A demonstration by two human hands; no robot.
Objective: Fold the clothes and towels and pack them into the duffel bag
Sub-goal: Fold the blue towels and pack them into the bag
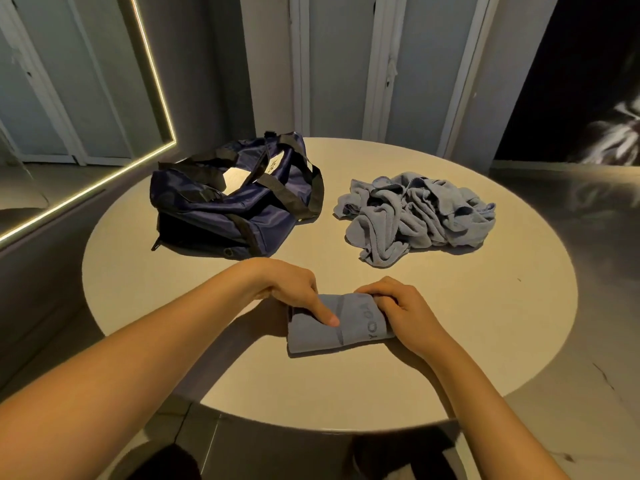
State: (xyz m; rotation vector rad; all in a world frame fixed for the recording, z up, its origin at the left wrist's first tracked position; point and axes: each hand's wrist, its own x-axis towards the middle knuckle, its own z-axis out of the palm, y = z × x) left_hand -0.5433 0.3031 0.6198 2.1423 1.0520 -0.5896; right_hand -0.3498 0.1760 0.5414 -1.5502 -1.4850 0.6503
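A small folded grey-blue towel (pixel 349 327) with dark lettering lies on the round table (pixel 485 306) near the front. My left hand (pixel 298 289) rests on its left part, thumb pressing down on the cloth. My right hand (pixel 398 306) grips the towel's right end with curled fingers. A navy duffel bag (pixel 239 209) with black straps sits collapsed at the back left, its top open. A crumpled heap of blue-grey clothes (pixel 415 216) lies at the back right.
The table's edge curves close in front of me. A mirror with a lit frame (pixel 152 84) leans on the left wall. Grey locker doors (pixel 346 64) stand behind the table.
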